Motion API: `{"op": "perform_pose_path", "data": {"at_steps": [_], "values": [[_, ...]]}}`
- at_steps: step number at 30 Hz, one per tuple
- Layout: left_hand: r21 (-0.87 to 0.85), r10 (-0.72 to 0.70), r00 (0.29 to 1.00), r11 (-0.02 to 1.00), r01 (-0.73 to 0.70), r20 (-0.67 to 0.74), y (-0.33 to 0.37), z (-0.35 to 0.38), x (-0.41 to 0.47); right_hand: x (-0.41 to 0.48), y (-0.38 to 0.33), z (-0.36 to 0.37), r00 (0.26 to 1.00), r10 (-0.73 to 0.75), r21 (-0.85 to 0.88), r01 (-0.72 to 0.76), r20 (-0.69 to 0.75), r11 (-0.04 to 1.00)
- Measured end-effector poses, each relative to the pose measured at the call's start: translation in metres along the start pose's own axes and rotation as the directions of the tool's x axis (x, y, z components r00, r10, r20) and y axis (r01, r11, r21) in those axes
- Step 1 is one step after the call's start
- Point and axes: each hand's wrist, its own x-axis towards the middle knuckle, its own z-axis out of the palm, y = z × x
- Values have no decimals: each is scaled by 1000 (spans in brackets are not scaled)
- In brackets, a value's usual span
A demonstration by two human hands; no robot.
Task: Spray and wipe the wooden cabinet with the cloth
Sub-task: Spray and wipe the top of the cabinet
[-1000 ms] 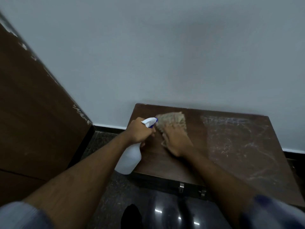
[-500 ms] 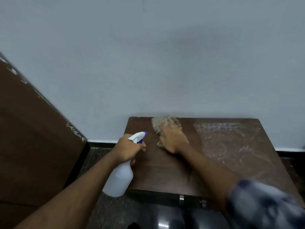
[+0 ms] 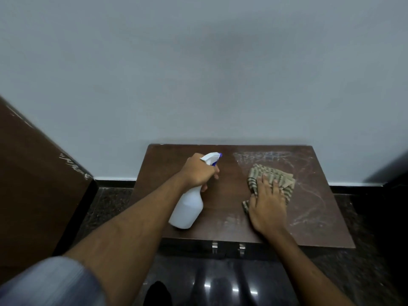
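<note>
A low dark wooden cabinet (image 3: pixel 223 221) stands against the wall, its top streaked with pale smears on the right half. My left hand (image 3: pixel 198 171) grips a white spray bottle (image 3: pixel 187 208) by its neck, with the blue-tipped nozzle pointing right over the cabinet's left half. A striped beige cloth (image 3: pixel 276 176) lies on the right-centre of the top. My right hand (image 3: pixel 268 204) presses flat on the cloth, fingers spread, covering its near part.
A grey wall (image 3: pixel 198 74) rises directly behind the cabinet. A tall brown wooden panel (image 3: pixel 33 191) stands at the left. Dark glossy floor (image 3: pixel 220 283) lies in front. Two metal latches (image 3: pixel 227 247) sit on the cabinet's front edge. A dark object fills the right edge.
My right hand slid the cloth from the back left of the top to the right-centre. My left hand moved the bottle right, over the cabinet top.
</note>
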Motion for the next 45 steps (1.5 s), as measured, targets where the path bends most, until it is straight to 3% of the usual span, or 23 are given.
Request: {"op": "perform_pose_path", "data": {"at_steps": [3,7,9,12,13,15,17,19,20,21,22,24,26,27,29,31,32,34,36,39,41,45], "values": [[15,-22,999,1000,23,-32,13,16,6,24,7,-4,999,-46,-17,46,30,999],[19,-52,998,998,53,-44,18,21,7,99,0,-18,997,59,12,-60,57,998],[26,-53,998,998,55,-42,17,18,9,99,-19,-10,994,-81,-1,81,76,997],[22,-57,997,998,58,-50,17,10,12,73,-9,-9,921,-362,16,363,147,932],[15,-56,997,998,58,-61,15,8,13,79,-1,-15,938,-326,2,328,121,945],[-2,-64,995,998,64,-78,11,6,14,106,-1,-21,995,-87,-34,89,49,995],[9,-57,996,998,58,-76,10,12,13,116,-30,-20,992,74,27,-77,100,997],[7,-42,996,999,43,-76,11,16,9,99,-65,-4,973,-200,59,194,117,979],[-7,-43,996,999,43,-72,12,16,7,83,-73,1,920,-365,51,362,140,931],[-10,-46,997,999,45,-64,14,14,6,74,-67,2,869,-472,23,474,150,880],[-1,-47,997,999,47,-54,14,11,5,75,-54,-3,865,-483,8,486,134,874],[4,-40,998,999,41,-51,14,7,3,100,-30,-11,967,-253,-4,253,45,967],[-15,-33,998,999,32,-57,12,7,-1,121,-29,-21,995,-24,40,21,92,999],[-21,-26,998,999,25,-65,11,7,-2,122,-39,-22,991,-71,59,65,112,996],[8,-9,998,1000,10,-56,12,11,-3,102,-51,-13,939,-319,73,311,133,948],[27,-7,1000,1000,7,-21,20,20,-2,79,-25,-11,882,-448,32,448,146,893],[20,-6,1000,1000,6,-7,25,25,-1,75,-1,-13,911,-394,2,397,120,918],[0,-9,1000,1000,9,2,35,38,2,73,43,-20,995,-99,-24,99,28,995],[1,-2,999,1000,2,36,48,55,7,53,64,-27,992,118,6,-118,-47,993],[6,0,997,1000,0,75,67,89,13,14,68,-23,981,132,6,-132,-143,991],[-16,5,998,1000,-4,68,77,105,14,13,80,-28,990,124,1,-124,-74,992],[-95,-41,994,994,51,106,78,111,8,90,94,-50,957,288,45,-286,-27,957]]}}
